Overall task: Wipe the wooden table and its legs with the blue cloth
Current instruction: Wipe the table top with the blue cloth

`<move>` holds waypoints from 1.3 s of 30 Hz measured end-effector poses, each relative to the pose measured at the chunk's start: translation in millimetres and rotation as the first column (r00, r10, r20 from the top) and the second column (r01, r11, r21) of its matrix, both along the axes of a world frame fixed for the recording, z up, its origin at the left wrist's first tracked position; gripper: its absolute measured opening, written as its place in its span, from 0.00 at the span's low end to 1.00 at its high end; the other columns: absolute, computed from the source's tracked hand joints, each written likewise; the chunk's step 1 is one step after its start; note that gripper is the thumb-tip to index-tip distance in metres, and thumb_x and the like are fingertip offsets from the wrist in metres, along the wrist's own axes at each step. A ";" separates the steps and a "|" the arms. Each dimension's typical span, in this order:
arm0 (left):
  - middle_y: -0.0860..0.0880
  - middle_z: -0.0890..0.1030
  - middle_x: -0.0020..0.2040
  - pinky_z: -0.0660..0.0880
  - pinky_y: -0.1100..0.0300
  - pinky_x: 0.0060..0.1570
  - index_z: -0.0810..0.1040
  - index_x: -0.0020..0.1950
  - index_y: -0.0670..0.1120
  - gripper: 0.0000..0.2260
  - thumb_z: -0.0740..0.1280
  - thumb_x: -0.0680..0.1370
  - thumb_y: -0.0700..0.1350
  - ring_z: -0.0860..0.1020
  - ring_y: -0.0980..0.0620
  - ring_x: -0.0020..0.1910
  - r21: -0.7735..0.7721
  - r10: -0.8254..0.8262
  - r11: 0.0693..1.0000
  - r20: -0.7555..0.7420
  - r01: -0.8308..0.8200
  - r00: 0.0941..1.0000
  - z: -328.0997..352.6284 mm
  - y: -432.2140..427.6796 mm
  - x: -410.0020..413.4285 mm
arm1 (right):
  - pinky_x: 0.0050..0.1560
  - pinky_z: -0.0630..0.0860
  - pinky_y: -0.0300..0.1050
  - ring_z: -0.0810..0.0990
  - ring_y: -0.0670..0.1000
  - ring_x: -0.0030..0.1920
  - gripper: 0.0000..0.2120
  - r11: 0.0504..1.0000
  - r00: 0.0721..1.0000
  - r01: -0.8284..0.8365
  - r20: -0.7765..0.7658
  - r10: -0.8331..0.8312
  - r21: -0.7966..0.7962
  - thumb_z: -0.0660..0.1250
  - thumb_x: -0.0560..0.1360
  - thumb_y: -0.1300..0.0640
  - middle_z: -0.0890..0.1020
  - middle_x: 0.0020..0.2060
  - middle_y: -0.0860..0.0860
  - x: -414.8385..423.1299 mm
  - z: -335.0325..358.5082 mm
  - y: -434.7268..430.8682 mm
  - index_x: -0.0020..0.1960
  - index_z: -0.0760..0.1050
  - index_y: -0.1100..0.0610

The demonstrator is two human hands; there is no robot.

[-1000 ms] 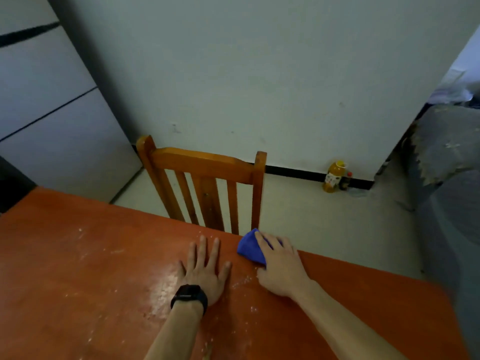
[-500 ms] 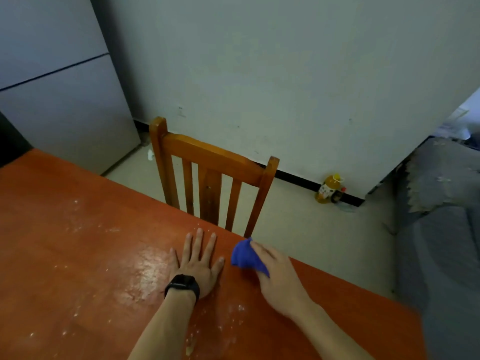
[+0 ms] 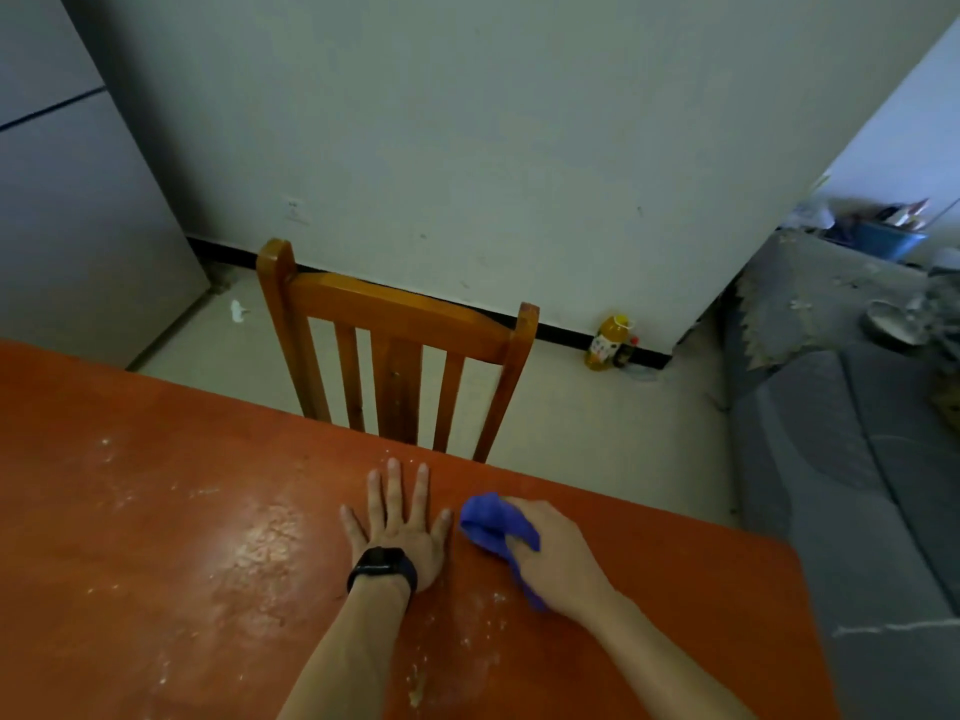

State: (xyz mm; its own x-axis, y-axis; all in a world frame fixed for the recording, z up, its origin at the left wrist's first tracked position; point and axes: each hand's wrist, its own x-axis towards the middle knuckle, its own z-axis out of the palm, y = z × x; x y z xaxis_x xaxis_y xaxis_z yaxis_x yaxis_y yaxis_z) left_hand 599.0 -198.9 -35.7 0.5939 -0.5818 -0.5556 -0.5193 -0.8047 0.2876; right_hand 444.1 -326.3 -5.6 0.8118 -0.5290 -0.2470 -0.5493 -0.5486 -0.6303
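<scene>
**Head view.** The right hand [image 3: 558,558] holds the blue cloth [image 3: 493,522] bunched beneath bent fingers and presses it onto the wooden counter [image 3: 675,589], just right of centre in the lower half of the frame. One fold of cloth shows ahead of the knuckles and another trails under the palm. A second earlier the same hand lies flatter over the cloth, at the counter's far edge below the chair [image 3: 400,324]. The cloth now sits further from that edge, level with the thumb of the left hand [image 3: 397,517] and just beside it, which suggests a short stroke drawn toward the person.

The left hand, with a black watch [image 3: 383,563] at the wrist, remains flat on the counter with its fingers spread wide and holds nothing. It appears to act as a brace.

The pale residue [image 3: 265,537] left of this hand looks unchanged, and lighter specks lie between the two forearms, so only a narrow strip by the edge has probably been covered. Most of the top is judged to be still unwiped. The legs are out of view. A yellow bottle [image 3: 605,343] stands against the wall at right of centre.
</scene>
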 end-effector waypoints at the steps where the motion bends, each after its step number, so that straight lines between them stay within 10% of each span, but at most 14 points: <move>1: 0.52 0.19 0.68 0.31 0.35 0.71 0.23 0.72 0.59 0.31 0.40 0.80 0.67 0.25 0.46 0.74 -0.005 -0.010 1.000 -0.005 0.010 1.000 0.0 1.2 0.1 | 0.72 0.66 0.48 0.68 0.44 0.68 0.22 0.997 0.998 0.059 0.024 -0.058 -0.042 0.61 0.81 0.55 0.71 0.68 0.44 6.5 0.0 -9.3 0.74 0.66 0.45; 6: 0.52 0.19 0.68 0.30 0.35 0.70 0.22 0.69 0.59 0.29 0.40 0.80 0.67 0.25 0.45 0.74 -0.029 -0.014 0.999 0.001 0.014 1.000 1.6 2.4 0.4 | 0.74 0.59 0.49 0.59 0.49 0.72 0.28 0.954 0.994 0.037 -0.090 -0.067 -0.298 0.55 0.80 0.39 0.60 0.75 0.41 25.3 -8.7 -8.3 0.78 0.56 0.42; 13: 0.52 0.19 0.68 0.30 0.34 0.71 0.22 0.69 0.59 0.28 0.40 0.81 0.65 0.25 0.45 0.74 -0.035 -0.019 0.999 0.011 0.019 1.000 0.6 3.6 -0.8 | 0.74 0.53 0.38 0.62 0.36 0.67 0.28 0.976 0.976 -0.216 -0.036 0.215 -0.038 0.61 0.77 0.61 0.68 0.70 0.38 -33.1 3.0 40.6 0.73 0.66 0.42; 18: 0.52 0.21 0.72 0.30 0.35 0.70 0.25 0.73 0.59 0.30 0.40 0.80 0.66 0.26 0.46 0.74 -0.008 -0.008 1.000 0.038 0.008 0.999 -1.9 0.4 -2.5 | 0.74 0.60 0.48 0.61 0.47 0.72 0.26 0.979 0.993 0.113 0.009 -0.113 -0.171 0.60 0.81 0.51 0.63 0.75 0.43 -11.3 0.0 -22.2 0.78 0.57 0.44; 23: 0.51 0.24 0.75 0.30 0.36 0.71 0.27 0.75 0.60 0.30 0.40 0.80 0.67 0.27 0.46 0.75 0.016 0.006 1.000 0.058 -0.007 0.998 0.2 -1.5 -4.5 | 0.65 0.71 0.53 0.68 0.57 0.66 0.33 0.918 0.991 0.027 -0.111 -0.077 -0.396 0.66 0.78 0.53 0.66 0.75 0.49 -27.4 -34.6 1.8 0.79 0.57 0.49; 26: 0.51 0.24 0.75 0.30 0.36 0.72 0.28 0.76 0.60 0.30 0.40 0.81 0.66 0.27 0.47 0.75 0.016 0.013 1.000 0.059 -0.014 0.998 0.8 -1.0 -6.3 | 0.63 0.74 0.51 0.70 0.58 0.64 0.37 0.922 0.990 -0.127 -0.096 0.099 -0.365 0.68 0.73 0.63 0.67 0.74 0.49 -47.2 -33.4 27.1 0.78 0.57 0.49; 30: 0.51 0.25 0.76 0.30 0.36 0.72 0.28 0.76 0.60 0.30 0.40 0.81 0.66 0.26 0.47 0.75 0.007 0.015 1.000 0.062 -0.015 0.998 -0.1 -1.0 -5.6 | 0.71 0.51 0.37 0.58 0.50 0.70 0.33 0.875 0.891 -0.454 -0.061 0.451 -0.165 0.57 0.79 0.62 0.57 0.77 0.43 -72.2 -9.3 43.7 0.79 0.52 0.44; 36: 0.51 0.26 0.76 0.32 0.36 0.73 0.29 0.76 0.60 0.30 0.40 0.80 0.67 0.28 0.47 0.76 -0.021 0.019 1.000 0.115 -0.017 0.993 -4.8 0.1 -9.7 | 0.74 0.61 0.49 0.60 0.52 0.70 0.30 0.920 0.959 0.275 0.013 -0.283 -0.281 0.62 0.80 0.60 0.66 0.73 0.50 -59.9 -24.7 -8.7 0.79 0.57 0.50; 39: 0.51 0.26 0.76 0.31 0.36 0.72 0.29 0.77 0.60 0.30 0.40 0.80 0.67 0.27 0.47 0.76 -0.033 -0.008 0.999 0.114 0.012 0.993 -3.5 4.8 -11.0 | 0.69 0.68 0.53 0.66 0.56 0.66 0.35 0.948 0.997 0.079 0.009 -0.080 -0.308 0.66 0.74 0.65 0.68 0.72 0.51 -70.1 -40.1 37.2 0.78 0.59 0.51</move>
